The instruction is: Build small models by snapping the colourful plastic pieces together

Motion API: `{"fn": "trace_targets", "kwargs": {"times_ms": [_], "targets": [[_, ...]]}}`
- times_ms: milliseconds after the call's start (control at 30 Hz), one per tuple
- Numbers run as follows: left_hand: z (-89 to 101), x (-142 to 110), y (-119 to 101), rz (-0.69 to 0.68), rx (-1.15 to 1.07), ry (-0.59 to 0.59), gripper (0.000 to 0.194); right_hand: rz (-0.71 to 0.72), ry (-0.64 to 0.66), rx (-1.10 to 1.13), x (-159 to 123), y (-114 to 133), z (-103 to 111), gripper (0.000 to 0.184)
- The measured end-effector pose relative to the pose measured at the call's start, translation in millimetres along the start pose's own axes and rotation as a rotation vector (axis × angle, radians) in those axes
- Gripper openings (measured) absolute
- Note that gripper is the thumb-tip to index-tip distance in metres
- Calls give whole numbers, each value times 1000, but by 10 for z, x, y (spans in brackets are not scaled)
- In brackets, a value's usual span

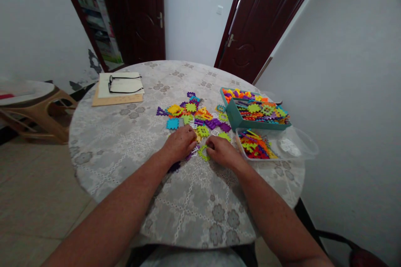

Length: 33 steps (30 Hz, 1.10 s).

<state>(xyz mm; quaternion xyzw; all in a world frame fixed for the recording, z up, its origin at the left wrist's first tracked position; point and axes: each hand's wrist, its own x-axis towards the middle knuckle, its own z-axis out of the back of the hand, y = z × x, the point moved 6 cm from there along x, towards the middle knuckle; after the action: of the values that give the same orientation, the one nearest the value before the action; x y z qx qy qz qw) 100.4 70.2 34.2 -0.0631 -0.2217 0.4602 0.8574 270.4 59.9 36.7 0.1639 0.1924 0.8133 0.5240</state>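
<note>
Plastic building pieces with notched edges lie in a loose pile [188, 110] on the round table. My left hand [181, 142] is at the near side of the pile, its fingers curled down beside a pale yellow piece [198, 137]; what they hold, if anything, is hidden. A white lattice piece [194, 150] lies just right of those fingertips. In my right hand [222, 151], thumb and fingers pinch the edge of a lime-green frame piece [203, 153]. Purple pieces [213, 123] and a blue square piece [172, 124] lie farther back.
Right of the pile stand a teal box [260, 124] of colourful pieces and a clear plastic tub [282, 159] with more pieces. Glasses [125, 91] rest on papers [120, 99] at the back left. A patterned cloth [194, 208] covers the table.
</note>
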Motion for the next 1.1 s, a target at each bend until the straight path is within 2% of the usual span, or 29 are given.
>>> {"fn": "trace_targets", "kwargs": {"times_ms": [100, 267, 367, 567, 700, 800, 900, 1033, 1100], "targets": [[12, 0, -14, 7, 19, -10, 10, 10, -43, -16, 0, -4, 43, 8], [35, -10, -40, -1, 29, -15, 9, 24, -300, 39, 51, -31, 141, 12], [40, -7, -63, -8, 55, 15, 8, 58, -365, 32, 138, -24, 84, 15], [49, -1, -74, -28, 13, 22, 6, 28, -284, -36, 277, -44, -96, 14], [13, -6, -36, 10, -21, 22, 21, 20, -332, 55, 273, -131, -105, 12], [-7, -21, -8, 50, -67, -1, 37, -31, -368, 217, 250, -231, -93, 26], [-17, -41, 5, 63, -101, -12, 52, -80, -349, 364, 209, -280, -56, 41], [-9, -51, 15, 52, -180, -34, 70, -108, -226, 403, 146, -252, 28, 26], [-13, -47, 16, 38, -203, -45, 72, -115, -171, 411, 120, -247, 61, 20]]}}
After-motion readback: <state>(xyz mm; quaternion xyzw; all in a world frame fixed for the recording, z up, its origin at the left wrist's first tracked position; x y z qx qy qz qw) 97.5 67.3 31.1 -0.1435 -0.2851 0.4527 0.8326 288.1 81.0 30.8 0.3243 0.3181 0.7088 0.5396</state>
